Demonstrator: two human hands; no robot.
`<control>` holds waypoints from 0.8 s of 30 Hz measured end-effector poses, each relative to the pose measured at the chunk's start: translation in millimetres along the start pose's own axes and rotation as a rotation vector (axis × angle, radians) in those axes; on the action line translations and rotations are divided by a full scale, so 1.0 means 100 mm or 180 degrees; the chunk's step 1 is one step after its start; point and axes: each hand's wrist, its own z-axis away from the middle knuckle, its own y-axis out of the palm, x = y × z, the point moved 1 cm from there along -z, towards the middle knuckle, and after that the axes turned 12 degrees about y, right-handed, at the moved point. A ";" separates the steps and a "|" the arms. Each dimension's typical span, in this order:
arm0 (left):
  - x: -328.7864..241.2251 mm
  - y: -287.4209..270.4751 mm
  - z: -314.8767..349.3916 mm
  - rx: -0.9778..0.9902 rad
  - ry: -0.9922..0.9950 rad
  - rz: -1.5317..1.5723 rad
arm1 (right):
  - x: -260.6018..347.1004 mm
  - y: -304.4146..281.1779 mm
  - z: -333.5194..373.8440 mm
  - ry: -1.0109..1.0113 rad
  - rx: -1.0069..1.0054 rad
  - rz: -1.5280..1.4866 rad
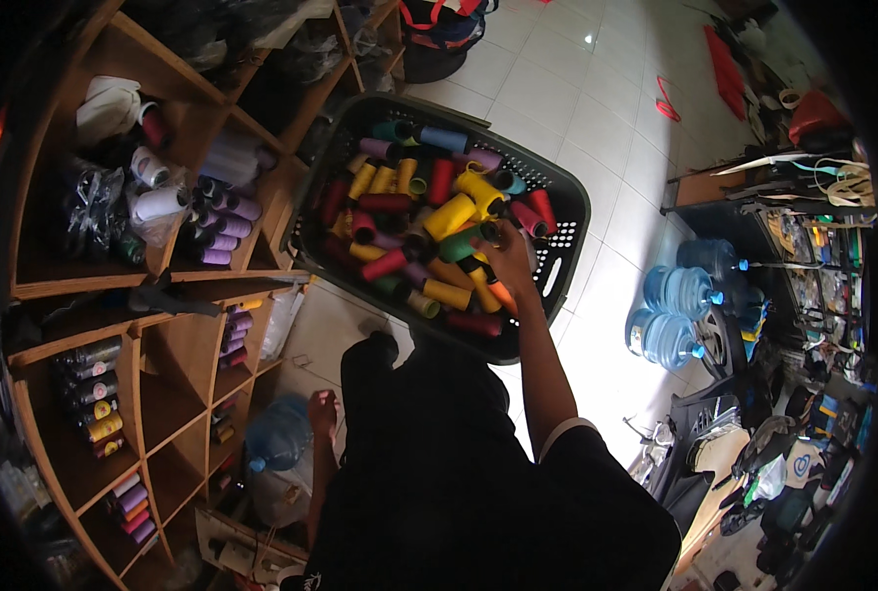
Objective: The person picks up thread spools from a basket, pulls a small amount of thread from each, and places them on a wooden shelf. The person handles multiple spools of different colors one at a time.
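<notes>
A dark plastic basket [569, 187] with perforated sides holds a heap of thread spools in red, yellow, purple, green and blue. My right hand [508, 254] reaches into its right part, with fingers closed at the end of a green thread spool [462, 242]. Just above that spool lies a yellow thread spool [450, 217], and a red thread spool [387, 263] rests to its left. Down by my left side hangs my left hand [323, 410], its fingers curled and nothing visible in them.
Wooden shelves [134, 340] on the left hold more spools and plastic-wrapped packs. A large blue water bottle [279, 433] stands by the lower shelves. Several more water bottles [677, 291] are grouped on the right, near cluttered racks [823, 286]. White tiles [597, 128] cover the floor.
</notes>
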 end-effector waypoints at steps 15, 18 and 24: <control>-3.71 0.72 0.60 0.2278 0.1781 0.2137 | 1.76 0.61 1.01 -0.0870 0.1545 -0.1752; -3.79 0.68 0.68 0.1905 0.2083 0.2174 | 1.88 0.55 1.18 -0.1881 0.0721 -0.0696; -3.86 0.59 0.77 0.1524 0.2390 0.1837 | 2.07 0.44 1.43 -0.2859 0.0585 0.0312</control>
